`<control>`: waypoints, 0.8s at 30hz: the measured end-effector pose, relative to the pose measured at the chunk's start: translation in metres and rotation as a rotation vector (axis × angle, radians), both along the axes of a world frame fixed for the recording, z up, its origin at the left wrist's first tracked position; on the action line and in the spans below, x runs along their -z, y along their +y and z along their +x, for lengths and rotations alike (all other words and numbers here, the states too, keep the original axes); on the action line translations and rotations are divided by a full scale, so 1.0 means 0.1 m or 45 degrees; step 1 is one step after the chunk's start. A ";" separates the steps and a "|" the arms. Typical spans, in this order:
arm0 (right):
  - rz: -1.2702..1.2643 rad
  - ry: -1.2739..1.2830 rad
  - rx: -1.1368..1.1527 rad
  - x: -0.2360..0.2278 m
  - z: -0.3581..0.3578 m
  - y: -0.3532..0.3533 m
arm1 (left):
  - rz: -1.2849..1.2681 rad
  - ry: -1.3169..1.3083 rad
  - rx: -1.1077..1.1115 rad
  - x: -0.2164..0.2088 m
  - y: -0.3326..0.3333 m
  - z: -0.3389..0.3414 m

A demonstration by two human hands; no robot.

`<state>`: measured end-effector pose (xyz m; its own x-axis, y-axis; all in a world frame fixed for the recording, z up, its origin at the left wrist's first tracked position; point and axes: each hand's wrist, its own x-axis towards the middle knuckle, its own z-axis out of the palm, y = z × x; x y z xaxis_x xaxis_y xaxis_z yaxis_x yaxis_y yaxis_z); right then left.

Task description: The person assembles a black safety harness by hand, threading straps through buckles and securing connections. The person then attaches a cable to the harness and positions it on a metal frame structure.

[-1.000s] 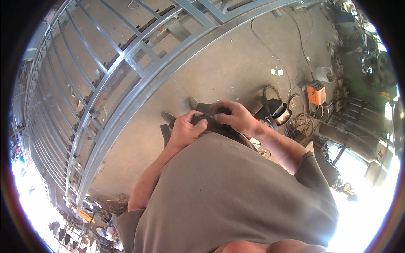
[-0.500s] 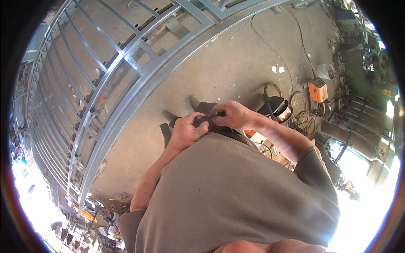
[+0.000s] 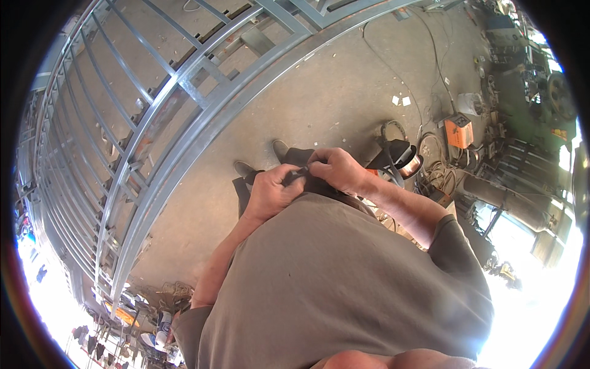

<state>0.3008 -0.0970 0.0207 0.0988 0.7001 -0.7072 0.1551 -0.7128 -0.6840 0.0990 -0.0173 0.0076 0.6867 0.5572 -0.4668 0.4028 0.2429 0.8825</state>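
Left hand (image 3: 270,192), head view: fingers curled closed on a small dark item (image 3: 295,176); kind not resolvable. Right hand (image 3: 337,170): thumb and fingers pinched narrow at the same item, tips close to those of the left. Item located at the waist, just past the hem of the grey-brown shirt (image 3: 344,270). Containers: whitish bucket (image 3: 470,104) at right on the floor (image 3: 319,92), contents not discernible; orange box (image 3: 459,131) near it. Copper-coloured spool (image 3: 410,167) sits against a black housing (image 3: 396,152), right of the right hand. Metal railing frame (image 3: 184,144) spans upper left.
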 end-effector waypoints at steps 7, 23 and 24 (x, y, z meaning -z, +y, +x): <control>0.162 0.119 -0.119 -0.06 0.14 0.02 | 0.073 0.000 0.074 0.09 0.04 -0.06; 0.356 -0.101 -0.169 -0.01 0.00 0.02 | -0.123 -0.090 0.129 0.05 0.13 -0.14; 0.374 -0.135 -0.147 -0.01 -0.03 0.01 | -0.115 -0.094 0.132 0.04 0.13 -0.13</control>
